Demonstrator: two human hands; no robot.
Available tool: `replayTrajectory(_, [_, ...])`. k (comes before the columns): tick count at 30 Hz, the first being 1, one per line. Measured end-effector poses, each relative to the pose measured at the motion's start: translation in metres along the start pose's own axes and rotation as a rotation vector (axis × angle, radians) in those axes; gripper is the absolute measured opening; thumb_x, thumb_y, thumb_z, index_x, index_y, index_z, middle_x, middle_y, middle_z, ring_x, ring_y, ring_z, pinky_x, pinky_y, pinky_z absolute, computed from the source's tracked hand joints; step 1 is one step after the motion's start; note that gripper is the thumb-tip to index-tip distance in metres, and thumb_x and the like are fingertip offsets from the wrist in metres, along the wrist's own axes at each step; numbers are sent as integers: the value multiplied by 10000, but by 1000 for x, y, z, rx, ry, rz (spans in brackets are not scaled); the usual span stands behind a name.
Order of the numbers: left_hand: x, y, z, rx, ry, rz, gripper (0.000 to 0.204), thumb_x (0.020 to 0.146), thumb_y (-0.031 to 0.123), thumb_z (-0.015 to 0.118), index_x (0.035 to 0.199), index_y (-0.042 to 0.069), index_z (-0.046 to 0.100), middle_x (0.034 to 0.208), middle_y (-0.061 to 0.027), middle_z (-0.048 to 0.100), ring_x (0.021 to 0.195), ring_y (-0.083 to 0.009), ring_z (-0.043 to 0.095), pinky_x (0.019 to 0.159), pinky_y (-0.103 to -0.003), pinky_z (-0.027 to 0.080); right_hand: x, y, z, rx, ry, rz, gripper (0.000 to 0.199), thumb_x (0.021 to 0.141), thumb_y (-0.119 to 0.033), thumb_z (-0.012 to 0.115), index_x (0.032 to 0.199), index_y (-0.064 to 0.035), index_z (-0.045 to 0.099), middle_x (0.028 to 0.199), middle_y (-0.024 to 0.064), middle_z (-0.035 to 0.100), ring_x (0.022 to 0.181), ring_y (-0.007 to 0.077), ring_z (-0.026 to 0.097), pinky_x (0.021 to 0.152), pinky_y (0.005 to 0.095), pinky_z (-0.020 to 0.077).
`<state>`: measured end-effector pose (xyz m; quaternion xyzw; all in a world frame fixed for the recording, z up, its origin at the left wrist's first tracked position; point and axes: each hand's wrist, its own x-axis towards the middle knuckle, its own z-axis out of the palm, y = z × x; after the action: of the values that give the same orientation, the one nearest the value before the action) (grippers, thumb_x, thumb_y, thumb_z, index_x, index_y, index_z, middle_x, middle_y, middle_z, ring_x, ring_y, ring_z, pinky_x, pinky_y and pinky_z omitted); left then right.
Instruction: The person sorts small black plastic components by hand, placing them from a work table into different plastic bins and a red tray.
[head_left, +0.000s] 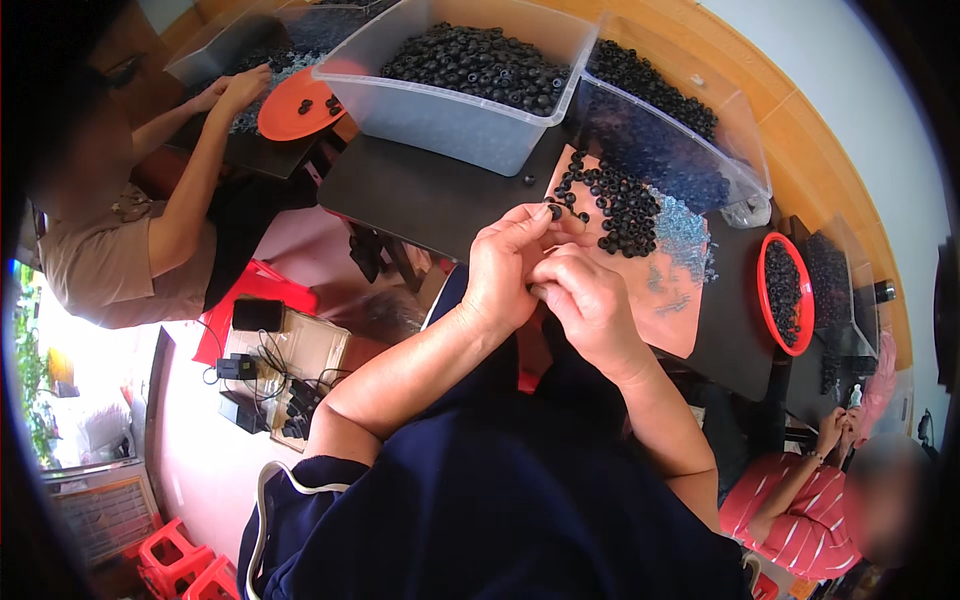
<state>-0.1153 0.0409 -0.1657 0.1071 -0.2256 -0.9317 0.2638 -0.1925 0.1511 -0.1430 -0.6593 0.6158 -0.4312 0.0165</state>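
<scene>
My left hand (503, 262) is closed, with a small round black part (554, 212) pinched at the thumb tip. Close against it, my right hand (588, 305) is closed too, thumb and fingers pressed together; whatever they grip is hidden. Just beyond both hands, an orange-pink sheet (660, 325) lies on the dark table (420, 200). Many more round black parts (630, 210) are heaped on that sheet. Beside them, to the right, is a spread of tiny blue-grey pieces (682, 238).
Clear plastic bins (440, 125) full of black parts line the table's far side. A red bowl (768, 300) of black parts sits at right. Co-workers sit left (130, 250) and lower right (790, 510). Left of my legs, a cardboard box (315, 345) carries cables and adapters.
</scene>
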Motion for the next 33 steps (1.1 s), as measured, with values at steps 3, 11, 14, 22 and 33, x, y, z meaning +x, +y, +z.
replayTrajectory(3, [-5, 3, 1, 2, 11, 19, 198, 1013, 161, 513, 1039, -19, 590, 1015, -182, 657, 1024, -380, 660, 954, -479, 516, -7, -1, 8, 189, 104, 185, 164, 801, 101, 672, 920, 5, 612, 851, 104, 606, 732, 238, 619, 634, 324, 495])
replayTrajectory(11, [-10, 4, 4, 26, 20, 22, 168, 1001, 146, 544, 1005, -18, 578, 994, -172, 646, 1026, -383, 663, 955, -484, 524, -16, -15, 12, 75, 145, 147, 158, 810, 15, 715, 906, -15, 593, 789, 104, 578, 689, 278, 615, 605, 366, 488])
replayTrajectory(14, [-12, 2, 6, 29, 22, 19, 190, 1005, 162, 550, 1017, -25, 578, 1001, -170, 644, 1030, -377, 661, 959, -474, 522, -21, -14, 13, 189, 138, 227, 128, 838, 42, 694, 912, 2, 598, 799, 81, 591, 700, 206, 600, 628, 319, 482])
replayTrajectory(22, [-20, -10, -2, 200, 83, 43, 131, 1017, 83, 545, 1080, -19, 600, 975, -101, 662, 845, -169, 649, 789, -304, 543, -6, -3, -20, 162, 259, 210, 75, 910, 36, 633, 982, 14, 639, 873, 46, 640, 781, 117, 605, 699, 245, 484])
replayTrajectory(33, [-21, -12, -13, 528, -64, -18, 158, 1025, 72, 528, 1118, -27, 610, 969, -63, 667, 871, -123, 641, 791, -275, 532, -3, 26, -27, 531, 128, 603, 70, 922, -2, 630, 977, 40, 644, 887, 33, 674, 845, 91, 614, 765, 257, 499])
